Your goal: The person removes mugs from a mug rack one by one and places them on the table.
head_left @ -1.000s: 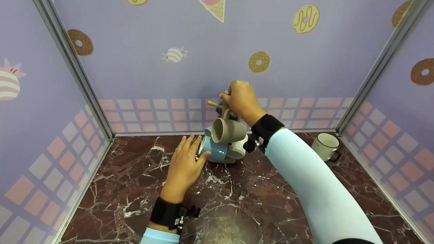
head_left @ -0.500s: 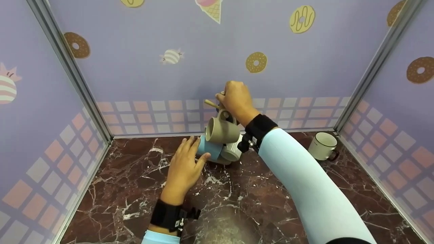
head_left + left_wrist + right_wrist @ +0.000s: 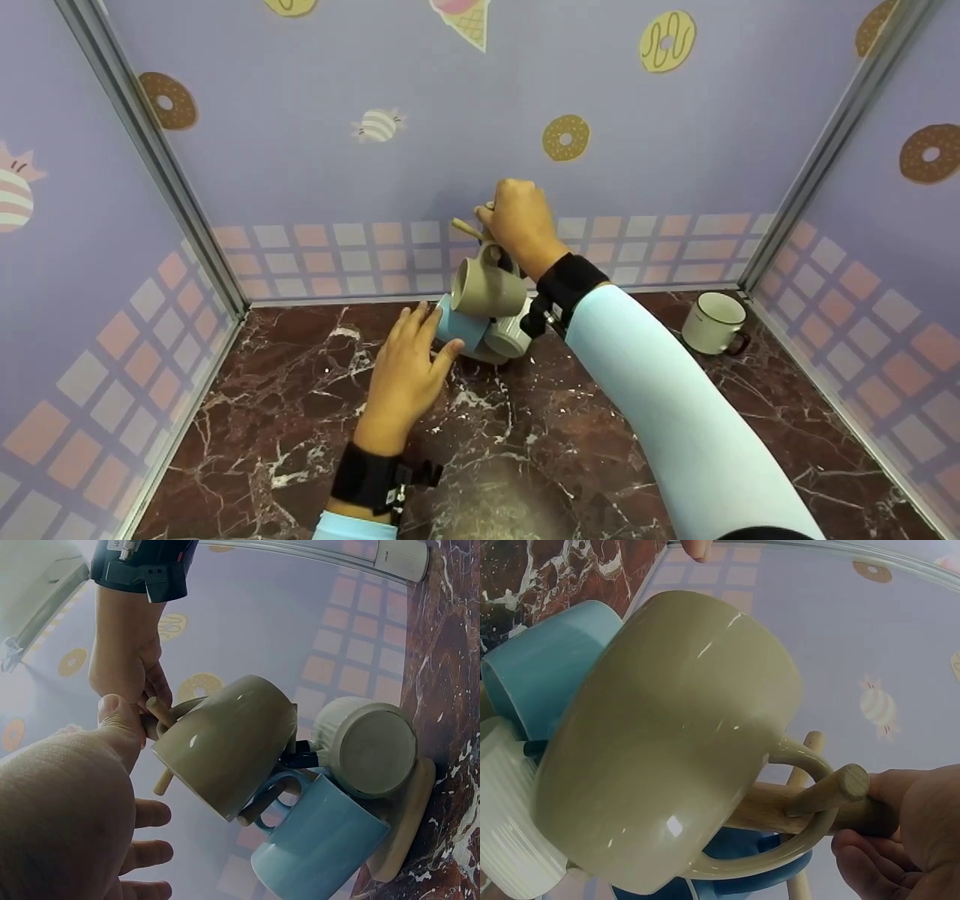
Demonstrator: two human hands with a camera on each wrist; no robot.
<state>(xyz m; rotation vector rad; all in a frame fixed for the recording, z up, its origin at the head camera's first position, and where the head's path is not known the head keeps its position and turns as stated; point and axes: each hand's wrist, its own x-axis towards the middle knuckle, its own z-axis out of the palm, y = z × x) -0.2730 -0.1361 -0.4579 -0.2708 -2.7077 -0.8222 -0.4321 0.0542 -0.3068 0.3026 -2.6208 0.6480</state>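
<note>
A wooden mug tree stands near the back wall, its post [image 3: 769,806] topped by my right hand [image 3: 521,221], which grips the upper end. A beige mug [image 3: 489,289] hangs by its handle from an upper peg [image 3: 829,791]. Lower down are a light blue mug [image 3: 322,840] and a white ribbed mug [image 3: 371,746], both tilted over the wooden base [image 3: 405,821]. Behind the beige mug, a dark blue mug [image 3: 750,862] is partly hidden. My left hand [image 3: 405,364] has its fingers spread and extended, fingertips right beside the light blue mug.
A white enamel mug [image 3: 715,322] with a dark handle stands in the back right corner of the dark red marbled table [image 3: 285,420]. Purple patterned walls [image 3: 300,135] close in the back and both sides.
The mug tree and its mugs have turned and shifted slightly left under my right hand. The left hand stays almost still. The head view has also drifted a little.
</note>
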